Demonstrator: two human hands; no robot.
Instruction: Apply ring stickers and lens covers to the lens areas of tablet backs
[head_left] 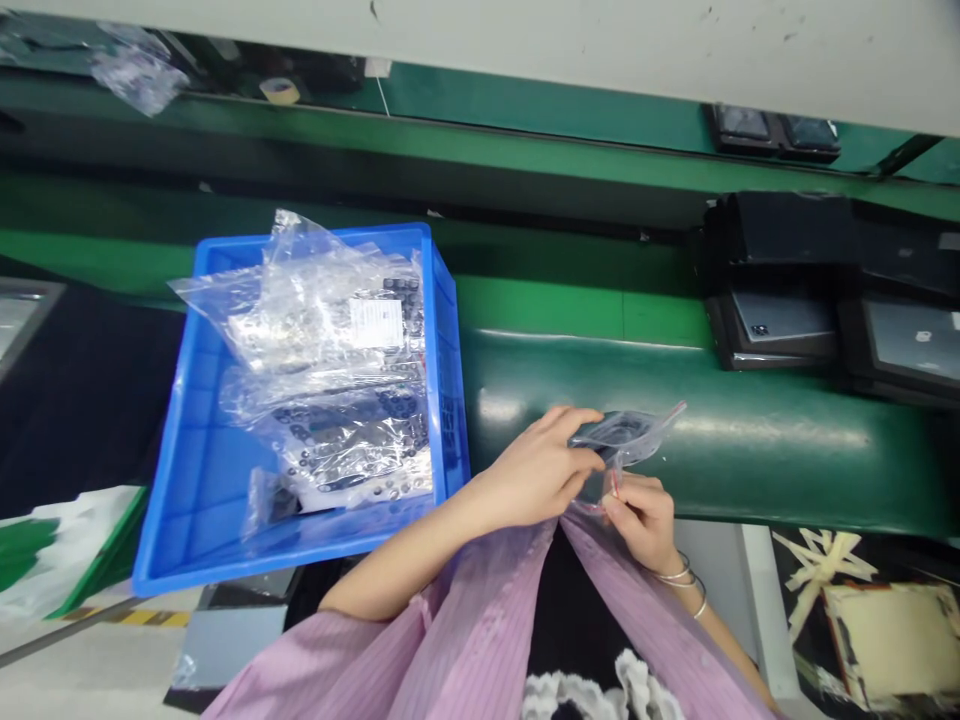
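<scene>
Beside blue crate point(202, 440) — green belt point(750, 440), bagged.

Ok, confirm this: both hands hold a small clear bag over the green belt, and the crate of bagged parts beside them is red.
Wrong on the colour. The head view shows the crate is blue. The rest stands: left hand and right hand hold the bag over the belt.

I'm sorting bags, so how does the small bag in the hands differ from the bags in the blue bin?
The small bag is tiny, held by both hands over the green belt; the binned bags are larger, crumpled, piled in the blue bin. Both are clear plastic.
</scene>
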